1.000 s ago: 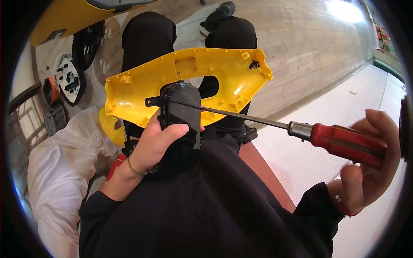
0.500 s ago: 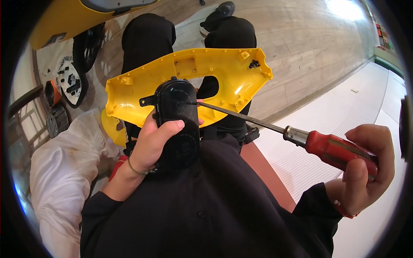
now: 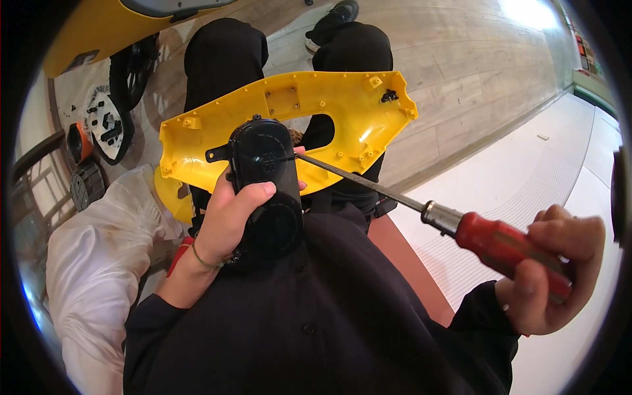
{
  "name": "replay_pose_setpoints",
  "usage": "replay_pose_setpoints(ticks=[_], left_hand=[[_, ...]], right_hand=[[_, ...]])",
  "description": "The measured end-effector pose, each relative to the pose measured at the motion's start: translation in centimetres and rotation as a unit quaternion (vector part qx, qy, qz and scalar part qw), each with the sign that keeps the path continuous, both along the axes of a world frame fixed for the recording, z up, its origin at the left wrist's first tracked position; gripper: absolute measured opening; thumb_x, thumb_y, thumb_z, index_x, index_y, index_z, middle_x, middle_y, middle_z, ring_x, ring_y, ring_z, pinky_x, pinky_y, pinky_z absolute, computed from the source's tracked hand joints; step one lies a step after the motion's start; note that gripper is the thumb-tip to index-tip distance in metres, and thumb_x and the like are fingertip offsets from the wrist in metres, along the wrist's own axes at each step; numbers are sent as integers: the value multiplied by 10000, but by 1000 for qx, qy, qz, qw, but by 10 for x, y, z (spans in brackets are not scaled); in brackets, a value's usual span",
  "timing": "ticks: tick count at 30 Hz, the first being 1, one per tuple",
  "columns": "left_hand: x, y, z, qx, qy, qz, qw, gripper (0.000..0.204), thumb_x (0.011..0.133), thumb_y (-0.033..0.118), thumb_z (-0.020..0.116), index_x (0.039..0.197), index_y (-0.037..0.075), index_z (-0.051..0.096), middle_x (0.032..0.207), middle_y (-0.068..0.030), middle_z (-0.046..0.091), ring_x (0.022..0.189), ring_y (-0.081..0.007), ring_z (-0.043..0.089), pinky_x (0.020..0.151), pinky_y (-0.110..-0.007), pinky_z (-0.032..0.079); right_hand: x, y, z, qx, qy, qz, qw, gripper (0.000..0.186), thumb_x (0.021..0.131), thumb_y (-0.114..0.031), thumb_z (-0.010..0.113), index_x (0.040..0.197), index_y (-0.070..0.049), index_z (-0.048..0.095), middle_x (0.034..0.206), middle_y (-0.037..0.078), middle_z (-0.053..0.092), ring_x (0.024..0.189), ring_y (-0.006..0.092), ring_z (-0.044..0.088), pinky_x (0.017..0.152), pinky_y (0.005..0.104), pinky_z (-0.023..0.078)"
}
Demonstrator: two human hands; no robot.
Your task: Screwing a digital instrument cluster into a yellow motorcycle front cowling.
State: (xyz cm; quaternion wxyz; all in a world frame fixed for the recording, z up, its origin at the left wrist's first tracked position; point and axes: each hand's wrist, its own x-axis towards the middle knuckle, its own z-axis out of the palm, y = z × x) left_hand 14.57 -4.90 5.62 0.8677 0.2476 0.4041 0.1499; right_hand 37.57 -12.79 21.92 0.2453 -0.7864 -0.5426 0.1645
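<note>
My left hand grips a black oval display unit, thumb on its glossy face and fingers behind. A mounting tab sticks out at the unit's left side. My right hand is wrapped round the red handle of a long screwdriver. The shaft points left, and its tip is at the unit's right edge, by a fingertip of my left hand; whether it touches cannot be made out. Beneath the unit, a yellow plastic cover lies across my lap, inner side up. Small black screws rest in its right end.
Upper left stands a yellow body panel. Below it are a wheel, a white tray of black parts and an orange-black ring. White cloth is at the left. A white ribbed surface lies at the right.
The display unit has shifted slightly left and tilted a little. The screwdriver has moved left and its handle has dropped lower, with the fingers of my right hand rearranged on it.
</note>
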Motion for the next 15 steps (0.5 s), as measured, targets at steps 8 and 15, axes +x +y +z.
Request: replay_pose_setpoints(ticks=[8, 15], left_hand=[[3, 4, 2, 29, -9, -15, 999, 518, 838, 138, 510, 1311, -41, 403, 1312, -167, 511, 979, -199, 612, 856, -325, 521], [0, 2, -2, 26, 4, -10, 1000, 495, 846, 126, 513, 1302, -42, 416, 1302, -158, 523, 982, -204, 615, 844, -329, 531]], right_hand=[[40, 14, 17, -40, -24, 303, 952, 320, 714, -279, 706, 944, -123, 548, 671, 25, 424, 535, 121, 315, 528, 264, 254], [26, -8, 11, -52, -8, 49, 997, 427, 737, -346, 669, 1007, -38, 549, 750, 100, 541, 574, 153, 483, 545, 259, 366]])
